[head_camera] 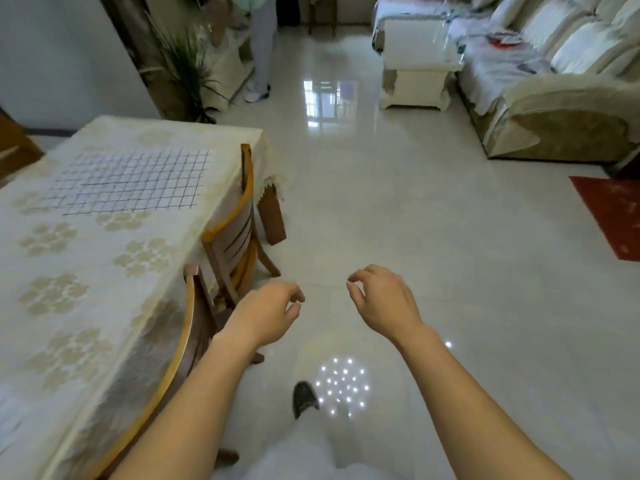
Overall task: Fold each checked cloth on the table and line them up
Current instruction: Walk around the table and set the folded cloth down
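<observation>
While your left hand and right hand hover over the glossy floor at lower centre, fingers loosely curled and holding nothing, the checked cloth lies at the left of the frame, well apart from both. It is spread flat and unfolded on the cream floral tablecloth. The cloth is pale white crossed by thin dark grid lines, and its right edge is near a wooden chair.

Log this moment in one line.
left hand: empty | right hand: empty | cloth: spread flat on table | fold: not begun
</observation>
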